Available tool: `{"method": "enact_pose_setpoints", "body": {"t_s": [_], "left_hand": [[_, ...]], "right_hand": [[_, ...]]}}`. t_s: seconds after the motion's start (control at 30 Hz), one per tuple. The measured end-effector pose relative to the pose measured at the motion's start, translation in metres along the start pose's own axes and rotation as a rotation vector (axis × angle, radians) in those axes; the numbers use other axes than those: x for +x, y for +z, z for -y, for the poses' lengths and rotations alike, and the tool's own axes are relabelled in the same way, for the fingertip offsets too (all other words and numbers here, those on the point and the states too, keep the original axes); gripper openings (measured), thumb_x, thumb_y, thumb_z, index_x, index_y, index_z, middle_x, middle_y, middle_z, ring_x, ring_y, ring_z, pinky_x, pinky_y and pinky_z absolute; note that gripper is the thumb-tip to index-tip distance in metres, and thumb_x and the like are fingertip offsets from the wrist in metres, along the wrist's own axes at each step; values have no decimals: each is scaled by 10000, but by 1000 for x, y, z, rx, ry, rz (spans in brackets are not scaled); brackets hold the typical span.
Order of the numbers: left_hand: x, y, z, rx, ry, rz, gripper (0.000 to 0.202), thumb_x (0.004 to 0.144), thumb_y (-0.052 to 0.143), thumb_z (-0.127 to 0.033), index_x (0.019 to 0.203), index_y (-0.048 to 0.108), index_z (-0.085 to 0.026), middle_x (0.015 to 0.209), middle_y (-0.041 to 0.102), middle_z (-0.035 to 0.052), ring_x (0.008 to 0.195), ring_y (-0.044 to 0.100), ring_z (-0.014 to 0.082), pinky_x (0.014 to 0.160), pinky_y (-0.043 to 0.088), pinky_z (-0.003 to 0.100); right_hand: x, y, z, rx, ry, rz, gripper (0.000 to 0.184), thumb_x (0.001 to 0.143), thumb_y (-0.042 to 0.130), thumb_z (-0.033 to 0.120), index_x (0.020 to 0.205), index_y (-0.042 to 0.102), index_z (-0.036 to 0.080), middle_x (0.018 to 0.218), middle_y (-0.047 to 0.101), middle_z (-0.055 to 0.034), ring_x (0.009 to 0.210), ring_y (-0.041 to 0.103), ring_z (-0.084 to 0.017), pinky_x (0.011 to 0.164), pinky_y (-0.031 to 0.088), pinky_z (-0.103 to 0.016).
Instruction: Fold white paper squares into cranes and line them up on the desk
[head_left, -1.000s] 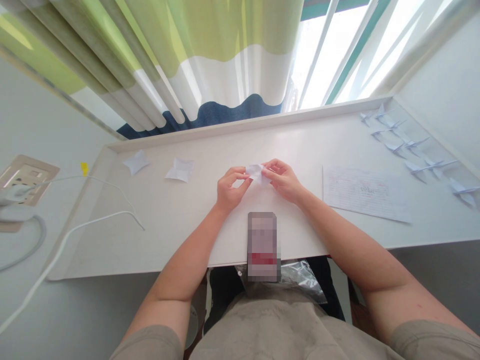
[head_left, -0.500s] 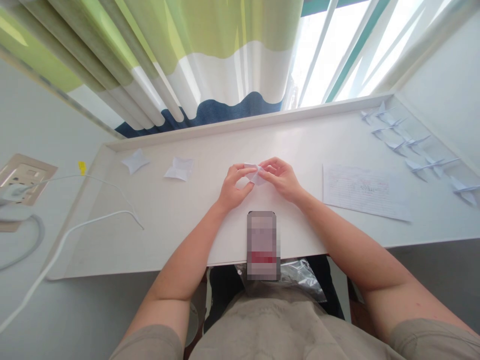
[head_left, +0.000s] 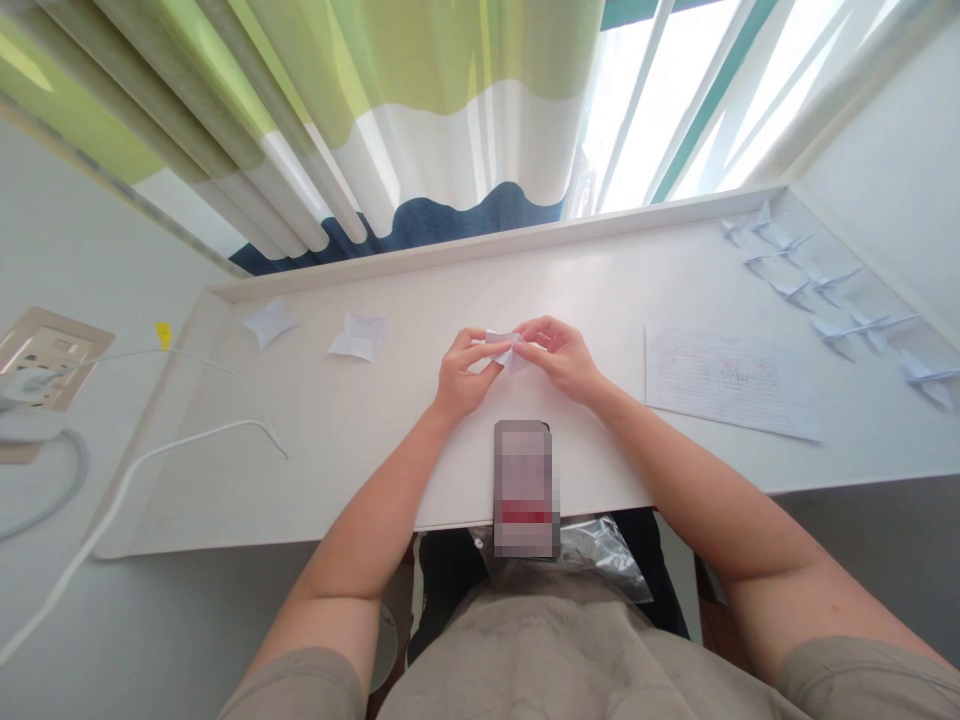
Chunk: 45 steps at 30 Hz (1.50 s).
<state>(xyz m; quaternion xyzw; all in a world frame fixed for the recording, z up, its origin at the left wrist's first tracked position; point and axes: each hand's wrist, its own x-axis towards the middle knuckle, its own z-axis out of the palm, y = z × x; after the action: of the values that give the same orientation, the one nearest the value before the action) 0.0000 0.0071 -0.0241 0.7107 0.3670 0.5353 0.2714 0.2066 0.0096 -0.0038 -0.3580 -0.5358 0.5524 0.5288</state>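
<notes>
Between my hands is a small white sheet of folding paper (head_left: 513, 362), creased and partly hidden by fingers. My left hand (head_left: 466, 372) pinches its left side, thumb below and fingers above. On the right side my right hand (head_left: 561, 358) grips the same paper with thumb and bent fingers. Both hands are just over the white desk (head_left: 420, 440). A phone (head_left: 525, 485) with a blurred-out screen lies nearer my body, at the desk's front edge.
Two creased paper squares, one (head_left: 271, 322) farther left and one (head_left: 359, 337) closer, lie on the desk. At the right are a printed sheet (head_left: 727, 385) and several folded paper cranes (head_left: 840, 335). A white cable (head_left: 202, 432) crosses the left side; a clear plastic bag (head_left: 604, 560) rests on my lap.
My fingers have shifted slightly on the paper, and its visible shape between them looks a little different. Everything else stays where it was.
</notes>
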Motion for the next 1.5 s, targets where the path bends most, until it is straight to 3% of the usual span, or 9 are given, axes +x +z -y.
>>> {"method": "enact_pose_setpoints", "body": {"t_s": [0.17,0.3,0.43,0.67,0.83,1.0,1.13,1.3,1.5], "left_hand": [[-2,-3,-2,15,-55,54,191,966,830,-285,1147,882,-319,1200,728,65,1117,728,229,1045,613,440],[-3,-4,-2,27,-71,117,314,915,894,-365,1222,848,-318,1303,695,90,1257,680,280,1158,568,504],[-3,-2,-1,69,-90,75,288,903,923,-411,1159,833,-313,1343,674,91,1364,640,291,1185,549,500],[0,5,0,-117,-216,-21,427,932,877,-445,1284,720,-262,1139,750,55,1065,740,199,911,625,344],[3,1,-7,-105,-295,49,317,947,849,-485,1131,796,-233,1112,790,63,1016,741,189,889,623,325],[5,1,-9,-77,-306,-13,260,925,867,-486,963,797,-238,1110,768,56,1070,728,200,886,605,313],[4,4,-8,-257,-411,18,362,914,886,-545,973,770,-207,971,778,43,917,731,175,849,587,307],[5,6,-9,-426,-525,65,536,785,998,-573,1063,750,-189,867,778,18,738,692,136,734,558,283],[6,6,-16,-468,-529,62,540,772,1026,-489,1073,662,-226,877,748,-21,782,733,130,758,581,268]], "right_hand": [[1,-3,-1,-49,-3,-19,520,755,980,703,847,716,265,1070,769,-60,1085,715,-267,885,625,-418],[1,-5,-2,-72,-6,-35,500,775,973,690,852,728,261,1048,759,-60,1053,710,-259,868,633,-414],[1,-5,-5,-88,-9,-33,507,770,972,694,859,744,249,1060,750,-63,1039,713,-250,831,642,-392],[3,-6,-8,-163,-56,-48,546,737,966,740,845,750,251,1053,757,-61,992,721,-238,753,612,-364],[3,-7,-7,-209,-76,-64,557,754,947,757,849,739,249,987,782,-49,933,731,-223,716,574,-349],[1,-7,-8,-232,-24,-42,587,785,919,776,861,701,237,791,707,-5,636,627,-148,535,488,-308],[1,-6,-11,-219,-9,-41,561,822,910,742,914,682,238,881,692,-3,546,552,-97,441,447,-283],[2,-6,-14,-202,-50,-69,533,841,901,707,1008,694,245,897,682,0,611,604,-116,497,512,-286],[1,-5,-10,-219,40,40,516,856,882,692,1013,709,231,810,710,-6,702,653,-160,581,563,-300]]}}
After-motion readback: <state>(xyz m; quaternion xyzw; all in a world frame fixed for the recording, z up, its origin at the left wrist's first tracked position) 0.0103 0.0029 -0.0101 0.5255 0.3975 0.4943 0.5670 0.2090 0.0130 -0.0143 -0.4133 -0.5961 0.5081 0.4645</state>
